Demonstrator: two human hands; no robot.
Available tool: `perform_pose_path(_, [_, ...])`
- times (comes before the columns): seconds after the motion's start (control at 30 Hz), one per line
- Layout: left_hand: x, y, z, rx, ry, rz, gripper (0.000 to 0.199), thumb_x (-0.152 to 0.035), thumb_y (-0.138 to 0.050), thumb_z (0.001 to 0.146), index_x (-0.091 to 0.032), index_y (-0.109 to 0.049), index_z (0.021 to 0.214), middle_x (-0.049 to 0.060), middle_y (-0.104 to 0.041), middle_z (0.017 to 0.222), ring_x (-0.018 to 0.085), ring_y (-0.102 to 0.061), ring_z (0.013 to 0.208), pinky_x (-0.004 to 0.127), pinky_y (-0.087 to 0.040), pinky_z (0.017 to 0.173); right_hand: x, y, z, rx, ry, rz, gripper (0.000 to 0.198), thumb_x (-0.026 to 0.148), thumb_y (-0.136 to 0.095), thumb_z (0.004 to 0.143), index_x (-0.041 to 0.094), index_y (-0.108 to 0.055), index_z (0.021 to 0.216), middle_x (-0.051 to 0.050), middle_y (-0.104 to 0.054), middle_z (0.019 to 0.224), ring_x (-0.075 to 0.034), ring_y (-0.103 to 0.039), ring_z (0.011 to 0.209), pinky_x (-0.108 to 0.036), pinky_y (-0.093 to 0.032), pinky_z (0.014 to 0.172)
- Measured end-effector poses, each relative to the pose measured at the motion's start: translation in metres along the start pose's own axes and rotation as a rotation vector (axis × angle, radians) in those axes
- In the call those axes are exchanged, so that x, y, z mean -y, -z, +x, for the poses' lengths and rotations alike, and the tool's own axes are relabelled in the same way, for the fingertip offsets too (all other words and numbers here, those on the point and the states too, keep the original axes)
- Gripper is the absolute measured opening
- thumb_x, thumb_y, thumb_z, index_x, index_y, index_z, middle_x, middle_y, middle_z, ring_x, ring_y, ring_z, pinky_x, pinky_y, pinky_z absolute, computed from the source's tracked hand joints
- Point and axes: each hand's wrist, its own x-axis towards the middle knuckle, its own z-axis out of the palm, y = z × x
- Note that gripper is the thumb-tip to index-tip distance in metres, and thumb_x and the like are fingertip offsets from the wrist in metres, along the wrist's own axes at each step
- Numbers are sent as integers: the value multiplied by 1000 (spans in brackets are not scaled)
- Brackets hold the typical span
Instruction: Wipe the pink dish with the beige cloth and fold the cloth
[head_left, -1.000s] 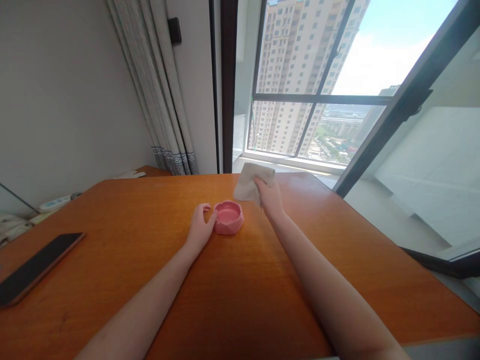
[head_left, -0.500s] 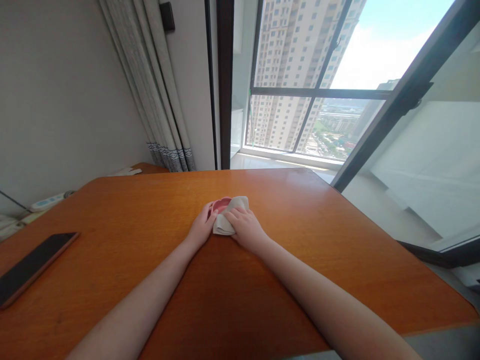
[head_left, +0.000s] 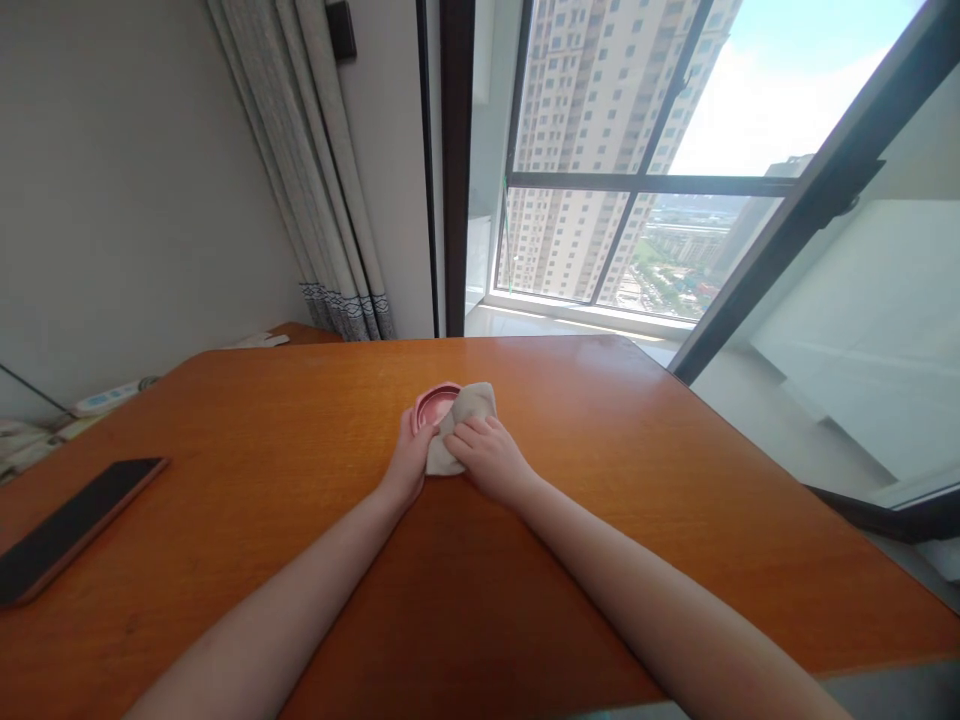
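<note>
With fingers point(head_left: 469, 431) of the right hand point(head_left: 495, 462) curled onto the pale cloth point(head_left: 474, 400), covering the near-right side of the pink bowl point(head_left: 435, 404), roundish, just far-left, over mid-table point(head_left: 450, 580); nearer still with the left hand point(head_left: 406, 464), half-closed, gripping its left side

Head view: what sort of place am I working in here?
Probably a room in a home, high up in a building. A long curtain hangs beyond the wooden table, and a large window faces a tower block, with the ground showing far below.
</note>
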Motion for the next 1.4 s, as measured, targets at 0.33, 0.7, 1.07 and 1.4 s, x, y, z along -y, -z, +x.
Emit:
perform_pose_path(0.33, [-18, 7, -8, 46, -380, 259, 63, -16, -56, 69, -20, -33, 127, 9, -48, 125, 23, -46, 120, 38, -34, 104, -9, 0, -1, -14, -16, -53, 18, 22, -43, 93, 19, -60, 85, -5, -58, 81, -19, -43, 82, -33, -27, 68])
perform_pose_path(0.7, [-7, 9, -2, 3, -368, 245, 65, -13, -48, 71, -17, -31, 134, 9, -37, 140, 20, -36, 131, 34, -24, 112, -11, 0, -1, -33, -18, 45, 19, 22, -44, 93, 20, -62, 91, -5, -59, 87, -18, -45, 88, -33, -29, 75])
perform_pose_path(1.07, [-7, 0, -16, -70, -400, 314, 69, -24, -59, 73, -19, -29, 135, 11, -35, 142, 23, -33, 133, 37, -23, 112, -3, -3, -3, 3, -48, 28, 17, 22, -44, 92, 20, -60, 96, -6, -59, 84, -20, -43, 83, -34, -27, 72])
perform_pose_path(1.4, [-15, 16, 0, 40, -437, 297, 56, -18, -52, 73, -20, -42, 128, 8, -47, 131, 22, -42, 125, 37, -28, 109, -10, -1, -4, -47, 40, 17, 23, 23, -38, 95, 19, -61, 91, -5, -60, 87, -18, -45, 85, -34, -27, 76])
